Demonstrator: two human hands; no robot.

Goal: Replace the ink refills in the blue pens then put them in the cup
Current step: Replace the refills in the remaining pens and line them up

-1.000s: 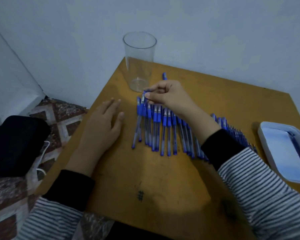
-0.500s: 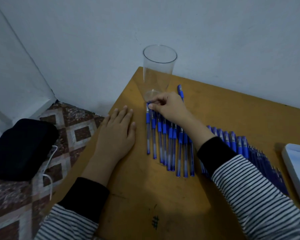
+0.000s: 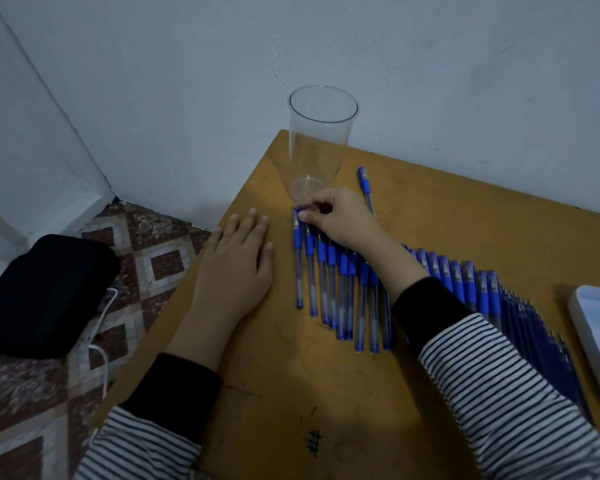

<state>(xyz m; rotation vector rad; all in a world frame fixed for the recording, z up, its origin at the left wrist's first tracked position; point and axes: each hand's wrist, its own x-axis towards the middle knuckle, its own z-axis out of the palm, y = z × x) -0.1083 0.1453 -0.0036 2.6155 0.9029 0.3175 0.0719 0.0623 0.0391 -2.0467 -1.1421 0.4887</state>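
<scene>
A row of several blue capped pens (image 3: 340, 289) lies side by side across the wooden table (image 3: 291, 375). My right hand (image 3: 340, 220) reaches over the row and pinches the cap end of the leftmost pen (image 3: 298, 258) with thumb and fingertips. My left hand (image 3: 236, 265) lies flat on the table, fingers straight, just left of the pens. A clear plastic cup (image 3: 321, 140) stands upright and empty at the table's far left corner, right behind my right hand. One single pen (image 3: 365, 187) lies apart, to the right of the cup.
A white tray (image 3: 596, 337) sits at the table's right edge. More blue pens (image 3: 465, 285) continue the row toward it. A black bag (image 3: 45, 292) and a white cable (image 3: 99, 327) lie on the patterned floor at left. The wall stands close behind the table.
The view has shifted, so table and cup sit further right and lower. My right hand stays pinched at the leftmost pen's cap. My left hand remains flat.
</scene>
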